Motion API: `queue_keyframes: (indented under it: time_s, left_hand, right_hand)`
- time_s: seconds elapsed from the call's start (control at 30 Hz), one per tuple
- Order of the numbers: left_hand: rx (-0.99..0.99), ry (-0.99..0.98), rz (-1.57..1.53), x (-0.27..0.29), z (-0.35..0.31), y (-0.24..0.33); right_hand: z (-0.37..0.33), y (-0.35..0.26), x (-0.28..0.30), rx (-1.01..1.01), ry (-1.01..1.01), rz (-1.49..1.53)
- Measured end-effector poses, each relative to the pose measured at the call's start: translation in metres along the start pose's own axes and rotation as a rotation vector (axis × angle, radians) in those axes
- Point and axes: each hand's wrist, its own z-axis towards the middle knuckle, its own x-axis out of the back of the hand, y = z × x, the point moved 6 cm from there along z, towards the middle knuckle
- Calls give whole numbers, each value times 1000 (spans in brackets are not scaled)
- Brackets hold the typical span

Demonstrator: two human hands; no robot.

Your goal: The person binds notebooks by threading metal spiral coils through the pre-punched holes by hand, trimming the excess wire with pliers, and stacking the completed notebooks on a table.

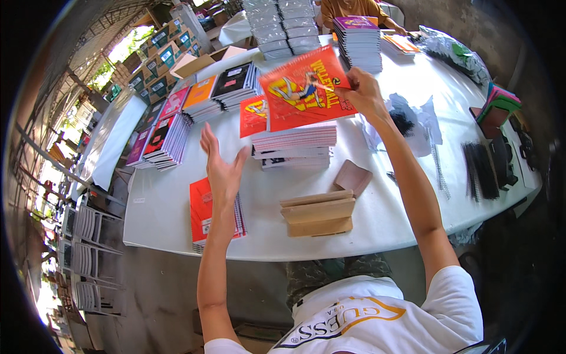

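My right hand [364,95] grips the right edge of a red spiral notebook [289,112] with a sports figure on its cover, lifted and tilted above the table. Beneath it stands a stack of notebooks [298,141] with their page edges showing, and another red cover [252,121] peeks out at the left. With fingers apart and nothing in it, my left hand [223,171] hovers left of that stack. A small pile of red notebooks [200,206] lies below this hand, partly hidden by my forearm.
Brown cardboard pieces [318,215] stand near the table's front edge. Notebook piles [168,138] line the left side. Wrapped stacks [280,29] and a tall notebook stack [356,44] rise at the back, where another person [354,9] is. Black binding coils [480,168] lie right.
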Motion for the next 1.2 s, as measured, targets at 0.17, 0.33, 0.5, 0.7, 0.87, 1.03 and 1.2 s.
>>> queue_keyframes:
  time_s: [0.17,0.33,0.5,0.7,0.87,1.03,1.2]
  left_hand:
    - [353,-346,-534,-33,-10,30]
    - [103,-634,-763,-43,-63,87]
    - [21,-747,-455,-61,-105,19]
    - [379,-226,-728,-74,-156,-9]
    - [381,-223,-655,-55,-160,-37]
    - [287,-125,-569,-24,-128,-18]
    - [313,-122,-532,-30,-125,-1]
  right_hand:
    - [-121,-30,43,55,-24,478]
    - [-211,36,27,-76,-122,716]
    - [-238,39,-1,-20,-273,475]
    - [-274,49,-30,51,-483,-195]
    - [-195,129,86,-31,44,-104]
    - [-143,268,231,-541,459,-702]
    - [-114,335,197,-793,238,-645]
